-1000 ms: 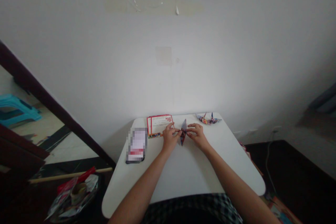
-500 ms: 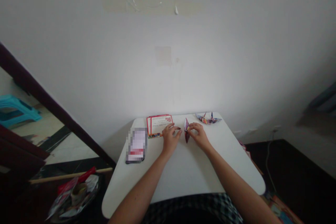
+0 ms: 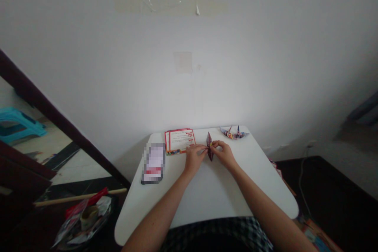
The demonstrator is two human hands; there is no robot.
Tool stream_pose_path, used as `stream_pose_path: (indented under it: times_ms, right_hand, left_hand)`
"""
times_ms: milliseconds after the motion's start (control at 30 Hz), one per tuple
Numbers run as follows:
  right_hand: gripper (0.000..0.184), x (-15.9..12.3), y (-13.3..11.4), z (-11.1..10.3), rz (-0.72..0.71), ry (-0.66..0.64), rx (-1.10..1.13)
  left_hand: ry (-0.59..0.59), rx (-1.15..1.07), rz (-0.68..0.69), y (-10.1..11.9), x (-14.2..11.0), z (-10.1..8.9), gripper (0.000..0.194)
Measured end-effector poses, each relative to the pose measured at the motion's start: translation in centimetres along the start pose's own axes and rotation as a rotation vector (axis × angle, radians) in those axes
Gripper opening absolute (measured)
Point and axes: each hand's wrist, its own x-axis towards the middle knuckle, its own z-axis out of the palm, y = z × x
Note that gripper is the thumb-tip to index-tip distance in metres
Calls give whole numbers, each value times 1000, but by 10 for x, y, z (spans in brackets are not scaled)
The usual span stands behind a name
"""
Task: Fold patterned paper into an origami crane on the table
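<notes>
A folded origami paper (image 3: 210, 153), narrow, diamond-shaped and purple-red, stands between my hands above the white table (image 3: 211, 193). My right hand (image 3: 223, 152) pinches it from the right side near its middle. From the left, my left hand (image 3: 194, 158) has its thumb and fingertips closed together at the paper's middle. The two hands' fingertips nearly meet there, so that part of the paper is partly hidden. Behind my right hand, paper cranes (image 3: 234, 134) with a colourful print lie at the table's back right corner.
Several red-edged printed sheets (image 3: 180, 139) lie at the table's back left, with a blurred-out phone (image 3: 154, 163) nearer me. The wall (image 3: 195, 98) stands directly behind the table. On the floor at left are a lined bin (image 3: 85, 224) and a wooden stick (image 3: 79, 197).
My left hand has moved right and closed its fingertips on the folded paper, where before they were apart from it. The right hand holds about the same place.
</notes>
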Motion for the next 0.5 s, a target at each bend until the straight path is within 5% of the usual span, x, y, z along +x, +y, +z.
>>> stream_pose_path:
  times_ms: [500]
  right_hand:
    - [27, 0, 3, 2, -54, 28, -64]
  left_hand:
    - [-1, -12, -88, -2, -2, 4, 17]
